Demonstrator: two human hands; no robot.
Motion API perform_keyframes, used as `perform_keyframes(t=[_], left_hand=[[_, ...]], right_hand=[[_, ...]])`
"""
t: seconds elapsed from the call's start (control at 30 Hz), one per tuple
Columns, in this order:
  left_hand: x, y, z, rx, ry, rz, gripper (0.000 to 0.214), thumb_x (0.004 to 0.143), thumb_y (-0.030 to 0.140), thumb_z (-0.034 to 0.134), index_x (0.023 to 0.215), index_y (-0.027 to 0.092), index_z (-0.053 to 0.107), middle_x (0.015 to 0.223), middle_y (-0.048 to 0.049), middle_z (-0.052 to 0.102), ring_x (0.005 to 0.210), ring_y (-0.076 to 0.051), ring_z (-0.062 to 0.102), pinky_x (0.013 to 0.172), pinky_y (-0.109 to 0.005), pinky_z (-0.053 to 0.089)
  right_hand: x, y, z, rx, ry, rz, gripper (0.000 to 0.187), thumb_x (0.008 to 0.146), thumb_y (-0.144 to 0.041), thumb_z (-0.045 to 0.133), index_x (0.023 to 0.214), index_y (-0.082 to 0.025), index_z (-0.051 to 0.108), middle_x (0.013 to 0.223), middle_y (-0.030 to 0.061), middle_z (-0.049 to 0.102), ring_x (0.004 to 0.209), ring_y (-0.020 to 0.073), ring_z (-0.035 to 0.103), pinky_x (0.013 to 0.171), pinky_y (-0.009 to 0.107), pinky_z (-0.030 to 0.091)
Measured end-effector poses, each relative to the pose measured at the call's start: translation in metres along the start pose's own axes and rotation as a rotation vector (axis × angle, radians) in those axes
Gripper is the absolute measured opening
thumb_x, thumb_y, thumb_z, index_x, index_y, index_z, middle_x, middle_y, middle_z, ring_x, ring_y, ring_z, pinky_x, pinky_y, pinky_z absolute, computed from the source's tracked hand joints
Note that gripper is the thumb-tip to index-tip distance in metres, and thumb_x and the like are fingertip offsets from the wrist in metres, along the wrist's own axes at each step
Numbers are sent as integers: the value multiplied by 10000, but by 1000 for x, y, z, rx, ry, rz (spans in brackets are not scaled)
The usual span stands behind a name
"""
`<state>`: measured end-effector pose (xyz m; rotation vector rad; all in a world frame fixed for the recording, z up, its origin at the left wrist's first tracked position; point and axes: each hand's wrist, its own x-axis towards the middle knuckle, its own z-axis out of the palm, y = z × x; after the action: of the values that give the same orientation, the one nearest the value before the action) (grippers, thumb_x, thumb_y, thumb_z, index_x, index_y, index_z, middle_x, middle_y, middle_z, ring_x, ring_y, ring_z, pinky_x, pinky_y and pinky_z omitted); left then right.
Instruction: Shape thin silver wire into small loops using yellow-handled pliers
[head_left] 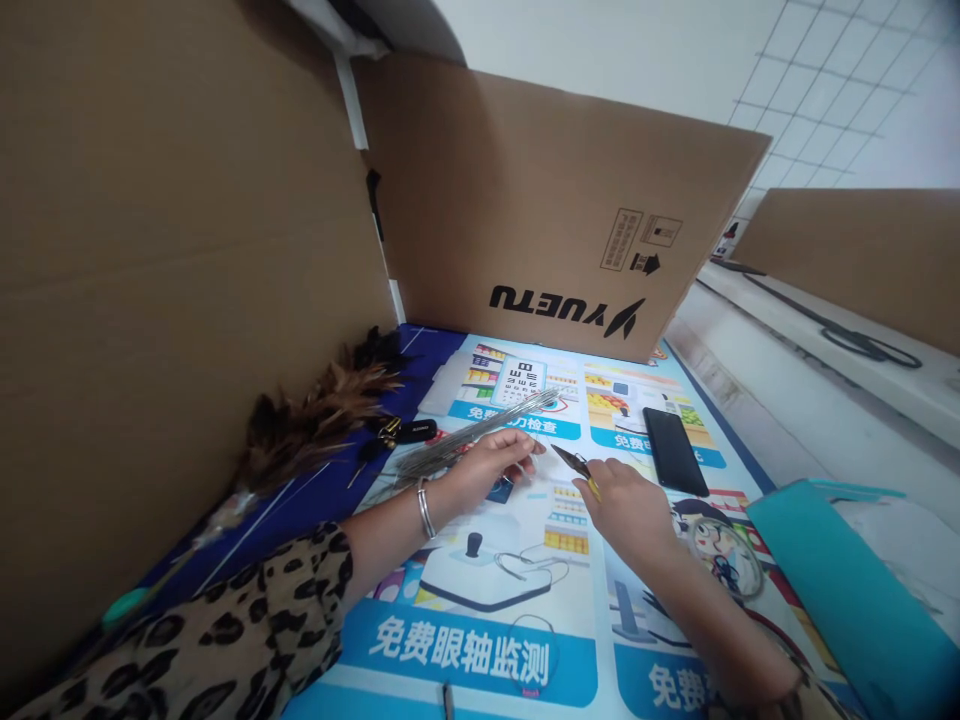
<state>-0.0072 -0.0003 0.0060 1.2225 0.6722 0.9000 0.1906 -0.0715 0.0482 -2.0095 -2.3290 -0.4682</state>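
My left hand, with a silver bangle at the wrist, is closed in a pinch on what looks like a thin wire, mostly too fine to make out. To its right, my right hand grips a pair of pliers with a yellow handle. The dark, pointed jaws face my left fingertips, a small gap apart. Behind my left hand lies a bundle of thin silvery wires, stretched slantwise across the printed sheet.
Brown cardboard panels stand at the left and back. Brown feathers and a black key fob lie left. At right are a black phone, a round clear dish and a teal case. Scissors rest on the ledge.
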Motion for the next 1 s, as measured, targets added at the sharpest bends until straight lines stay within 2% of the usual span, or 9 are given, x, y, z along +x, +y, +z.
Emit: perform_keyframes(t=[0.33, 0.63, 0.73, 0.87, 1.0], left_hand=[[-3, 3, 2, -14, -6, 10, 324, 804, 430, 553, 917, 134, 620, 741, -62, 614, 635, -114, 557, 568, -227, 383], [0, -2, -1, -18, 4, 16, 299, 806, 412, 556, 868, 124, 610, 651, -39, 578, 584, -94, 507, 558, -212, 358], [1, -2, -2, -80, 8, 22, 273, 804, 397, 564, 825, 127, 602, 662, -32, 566, 568, -82, 487, 542, -202, 342], [2, 2, -3, -212, -22, 54, 228, 809, 359, 564, 794, 132, 576, 738, -37, 559, 596, -81, 493, 566, -204, 356], [0, 5, -3, -252, -82, 30, 231, 784, 361, 592, 770, 132, 568, 776, -42, 550, 605, -87, 500, 567, -210, 363]], right_hand=[[-3, -1, 6, 9, 65, -24, 298, 920, -374, 345, 961, -195, 579, 841, 61, 613, 791, 192, 550, 603, 281, 298], [-5, -6, 7, 95, 23, -14, 277, 909, -370, 367, 904, -187, 574, 843, 67, 608, 813, 195, 554, 610, 265, 314], [-3, -5, 9, 224, -29, -20, 263, 889, -390, 397, 932, -197, 570, 863, 55, 606, 825, 192, 556, 618, 257, 330], [2, 0, 12, 558, -162, -34, 256, 860, -426, 421, 860, -210, 558, 790, 4, 589, 737, 153, 547, 619, 239, 355], [6, 7, 15, 833, -205, -10, 250, 855, -427, 417, 819, -208, 532, 741, -22, 560, 702, 135, 525, 615, 230, 367]])
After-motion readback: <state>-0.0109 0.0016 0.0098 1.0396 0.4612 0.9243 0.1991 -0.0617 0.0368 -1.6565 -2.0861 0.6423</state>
